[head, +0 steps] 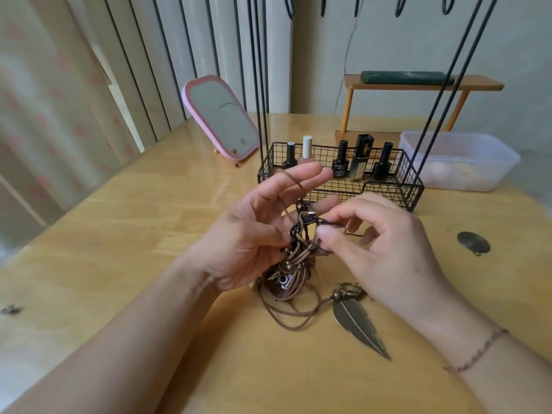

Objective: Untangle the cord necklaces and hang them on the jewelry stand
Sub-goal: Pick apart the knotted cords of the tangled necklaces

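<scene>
A tangled bundle of brown cord necklaces hangs between my hands above the wooden table. My left hand holds the knot from the left, with one brown cord looped over its raised fingers. My right hand pinches a dark cord strand at the knot's right side. A small camera charm dangles below the knot. A bronze feather pendant lies on the table, tied to the loose cords. The black wire jewelry stand stands just behind, its thin rods rising out of view.
The stand's basket holds several nail polish bottles. A pink mirror stands at the back left. A clear plastic box and a small wooden shelf are at the back right. A round metal pendant lies on the right.
</scene>
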The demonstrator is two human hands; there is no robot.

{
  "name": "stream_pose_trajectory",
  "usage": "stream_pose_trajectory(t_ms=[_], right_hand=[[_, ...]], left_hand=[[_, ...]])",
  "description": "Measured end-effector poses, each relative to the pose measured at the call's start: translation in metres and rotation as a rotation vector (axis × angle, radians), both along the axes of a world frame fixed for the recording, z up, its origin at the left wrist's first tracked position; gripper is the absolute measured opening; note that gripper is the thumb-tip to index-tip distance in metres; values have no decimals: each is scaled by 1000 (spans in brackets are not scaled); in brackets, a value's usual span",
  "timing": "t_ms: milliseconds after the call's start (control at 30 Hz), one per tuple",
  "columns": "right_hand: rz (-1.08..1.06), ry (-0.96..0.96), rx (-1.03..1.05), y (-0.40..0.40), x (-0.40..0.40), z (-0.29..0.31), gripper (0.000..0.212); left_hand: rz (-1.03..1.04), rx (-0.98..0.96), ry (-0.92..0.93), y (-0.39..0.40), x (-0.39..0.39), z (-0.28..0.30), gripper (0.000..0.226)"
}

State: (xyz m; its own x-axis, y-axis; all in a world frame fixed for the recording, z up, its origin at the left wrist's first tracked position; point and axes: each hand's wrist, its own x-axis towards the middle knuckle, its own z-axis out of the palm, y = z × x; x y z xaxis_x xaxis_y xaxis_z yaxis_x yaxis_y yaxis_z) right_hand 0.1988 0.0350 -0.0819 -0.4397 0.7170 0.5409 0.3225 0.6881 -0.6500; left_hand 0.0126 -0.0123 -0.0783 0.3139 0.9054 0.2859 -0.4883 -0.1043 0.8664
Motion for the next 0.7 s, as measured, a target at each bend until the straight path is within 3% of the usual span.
stream_pose_trajectory(t_ms=[33, 200, 367, 500, 700], right_hand=[[22, 27, 3, 0, 1, 1, 1], [77, 127, -193, -1, 11, 13, 8], [161, 334, -548, 3, 16, 21, 25], [77, 336, -516, 8, 21, 22, 33], [-145, 194, -416, 18, 25, 17, 38]], left_hand=[[-21, -3, -13, 0, 0, 1, 82], [33, -38, 44, -1, -4, 2, 63], [214, -112, 193, 0, -8, 2, 43], [279, -151, 367, 0, -7, 1, 34], [321, -61, 750, 0, -11, -1, 46]])
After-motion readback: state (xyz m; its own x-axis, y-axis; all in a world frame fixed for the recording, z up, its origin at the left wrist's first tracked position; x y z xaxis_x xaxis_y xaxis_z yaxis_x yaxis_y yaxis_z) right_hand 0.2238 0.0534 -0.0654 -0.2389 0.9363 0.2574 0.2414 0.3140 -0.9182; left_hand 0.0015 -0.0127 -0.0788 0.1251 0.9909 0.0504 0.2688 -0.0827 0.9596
